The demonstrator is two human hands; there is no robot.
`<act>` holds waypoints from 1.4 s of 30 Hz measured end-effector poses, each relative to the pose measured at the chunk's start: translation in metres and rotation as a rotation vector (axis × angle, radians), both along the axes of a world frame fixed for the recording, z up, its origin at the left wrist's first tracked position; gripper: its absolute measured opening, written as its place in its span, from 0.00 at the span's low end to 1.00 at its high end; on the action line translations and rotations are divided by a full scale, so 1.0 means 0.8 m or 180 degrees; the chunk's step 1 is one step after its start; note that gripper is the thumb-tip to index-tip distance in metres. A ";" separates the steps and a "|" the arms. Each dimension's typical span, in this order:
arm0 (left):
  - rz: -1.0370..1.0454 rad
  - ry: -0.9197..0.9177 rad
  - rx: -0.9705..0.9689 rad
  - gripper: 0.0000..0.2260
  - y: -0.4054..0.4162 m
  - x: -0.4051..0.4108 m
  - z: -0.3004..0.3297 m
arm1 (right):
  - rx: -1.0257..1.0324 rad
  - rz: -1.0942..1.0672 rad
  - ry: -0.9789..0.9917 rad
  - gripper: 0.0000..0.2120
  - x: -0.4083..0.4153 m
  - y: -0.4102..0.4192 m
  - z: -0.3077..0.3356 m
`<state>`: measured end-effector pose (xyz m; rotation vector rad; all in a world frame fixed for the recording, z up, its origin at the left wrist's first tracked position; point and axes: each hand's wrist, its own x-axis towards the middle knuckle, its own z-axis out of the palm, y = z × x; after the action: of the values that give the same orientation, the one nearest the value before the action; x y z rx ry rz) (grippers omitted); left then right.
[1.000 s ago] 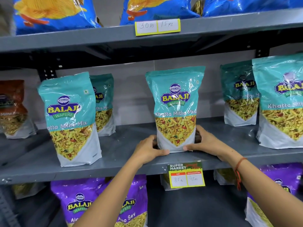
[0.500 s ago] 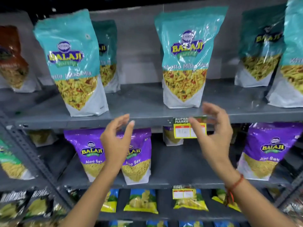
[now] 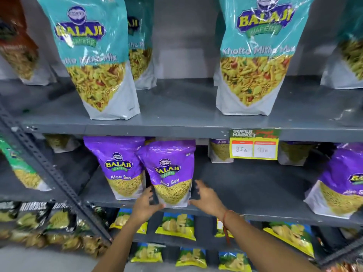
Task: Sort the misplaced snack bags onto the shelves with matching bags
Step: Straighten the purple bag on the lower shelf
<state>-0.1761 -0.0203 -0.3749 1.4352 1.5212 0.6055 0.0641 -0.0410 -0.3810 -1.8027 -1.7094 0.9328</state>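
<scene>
Both hands, left (image 3: 146, 206) and right (image 3: 206, 199), are spread open flanking a purple bag (image 3: 170, 173); contact is blurred, unclear. It hides another bag (image 3: 119, 165) at 9 o'clock; teal bags (image 3: 253, 55) at 12 are cut off.

Evenly, fairly brightly lit from above and in front. Glare streaks across the glossy teal Khatta Mitha Mix pouch (image 3: 253, 55); deep shadow under the grey metal shelf (image 3: 176, 122) below it. Slightly soft throughout, motion-smeared at both hands (image 3: 146, 203). Wide-angle bowing toward the edges, with corners blurred.
</scene>
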 end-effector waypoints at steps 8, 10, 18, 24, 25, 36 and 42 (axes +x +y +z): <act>0.0098 -0.0517 0.0152 0.42 0.018 0.004 -0.035 | -0.0027 -0.0268 0.0596 0.33 -0.030 0.033 -0.042; 0.0138 -0.0558 0.0219 0.41 0.017 0.007 -0.032 | -0.0038 -0.0323 0.0763 0.34 -0.026 0.034 -0.042; 0.0027 -0.0530 0.0372 0.29 0.014 0.074 -0.026 | 0.0007 -0.0493 0.0977 0.31 0.046 0.020 -0.029; -0.0258 -0.0382 0.0495 0.22 0.010 0.167 -0.018 | -0.0030 -0.0816 0.0973 0.29 0.138 -0.007 -0.022; -0.0291 -0.0349 0.0502 0.22 0.009 0.180 -0.022 | -0.0039 -0.0851 0.0947 0.29 0.150 -0.012 -0.021; -0.0373 -0.0132 0.0402 0.24 0.000 0.222 -0.030 | -0.0082 -0.0903 0.0881 0.31 0.183 -0.020 -0.036; -0.0344 -0.0256 0.0330 0.25 -0.005 0.218 -0.023 | 0.0030 -0.0783 0.0981 0.33 0.168 -0.038 -0.017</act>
<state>-0.0017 -0.0240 -0.3932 1.5425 1.3574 0.6764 0.1985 -0.0715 -0.3942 -1.7118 -1.2707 1.0304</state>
